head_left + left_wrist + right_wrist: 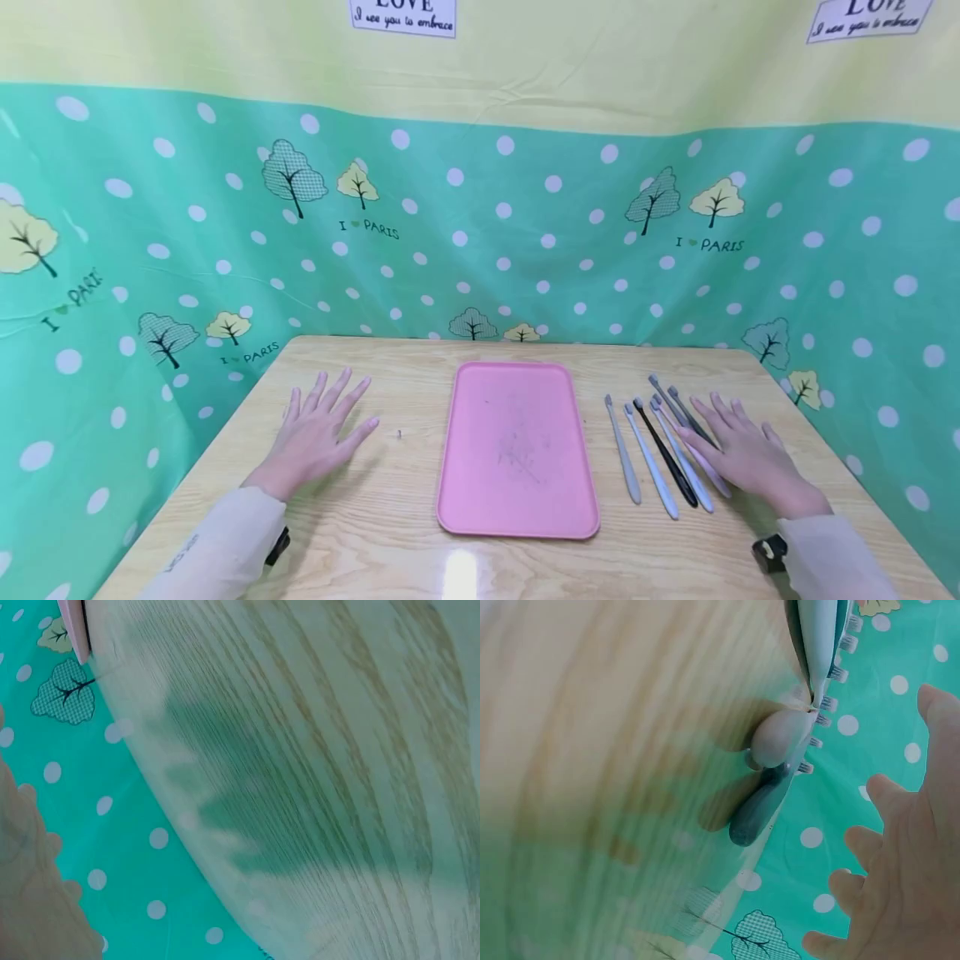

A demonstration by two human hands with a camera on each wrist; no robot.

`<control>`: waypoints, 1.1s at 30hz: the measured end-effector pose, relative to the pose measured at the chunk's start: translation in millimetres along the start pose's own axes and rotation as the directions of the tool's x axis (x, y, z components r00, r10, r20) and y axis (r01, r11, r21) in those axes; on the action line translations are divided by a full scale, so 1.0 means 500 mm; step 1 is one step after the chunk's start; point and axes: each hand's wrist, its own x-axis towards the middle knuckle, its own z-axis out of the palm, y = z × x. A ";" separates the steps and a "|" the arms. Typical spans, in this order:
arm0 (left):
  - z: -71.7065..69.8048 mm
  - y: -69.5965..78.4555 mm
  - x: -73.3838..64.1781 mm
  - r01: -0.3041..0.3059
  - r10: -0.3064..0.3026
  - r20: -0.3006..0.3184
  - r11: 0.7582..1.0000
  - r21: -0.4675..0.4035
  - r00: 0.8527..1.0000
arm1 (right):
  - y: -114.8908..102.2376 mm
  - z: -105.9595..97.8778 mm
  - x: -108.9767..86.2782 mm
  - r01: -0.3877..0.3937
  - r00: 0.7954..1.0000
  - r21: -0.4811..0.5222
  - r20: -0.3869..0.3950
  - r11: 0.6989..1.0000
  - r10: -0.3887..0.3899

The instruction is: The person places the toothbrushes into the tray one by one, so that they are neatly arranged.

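My left hand (317, 435) hovers over the left part of the wooden table, its fingers straight and spread, holding nothing. On the other side my right hand (753, 457) is spread the same way, over the right end of a row of toothbrushes. Among them are a grey toothbrush (623, 452), a light blue toothbrush (652, 463) and a black toothbrush (666, 455). Other toothbrushes lie close by, and the right hand partly covers some. In the right wrist view the hand (904, 877) stands apart from the toothbrush handles (781, 739).
A pink tray (517, 450) lies on the table (401, 492) between the hands. A tiny dark bit (399, 434) sits left of it. Behind the table hangs a green dotted curtain (495, 283), which also runs along both sides.
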 end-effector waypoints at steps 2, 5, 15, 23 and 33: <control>0.000 0.002 0.002 0.000 0.000 0.003 1.000 0.000 1.000 | 0.001 0.001 -0.001 0.002 1.000 0.003 -0.002 1.000 -0.002; 0.000 0.004 0.004 0.000 0.000 0.005 1.000 -0.007 1.000 | 0.004 0.004 -0.001 0.003 1.000 0.004 -0.003 1.000 -0.003; 0.014 0.009 0.013 0.020 -0.017 0.031 0.996 -0.087 0.999 | 0.004 0.008 0.002 0.002 1.000 0.039 0.005 0.999 -0.002; 0.029 0.027 0.024 0.053 -0.034 0.097 0.977 -0.208 0.995 | -0.003 0.006 0.002 0.000 1.000 0.064 0.022 0.998 -0.001; 0.050 0.058 0.035 0.042 0.008 0.130 0.926 -0.376 0.991 | -0.008 0.009 -0.001 0.021 0.999 0.098 0.035 0.995 -0.024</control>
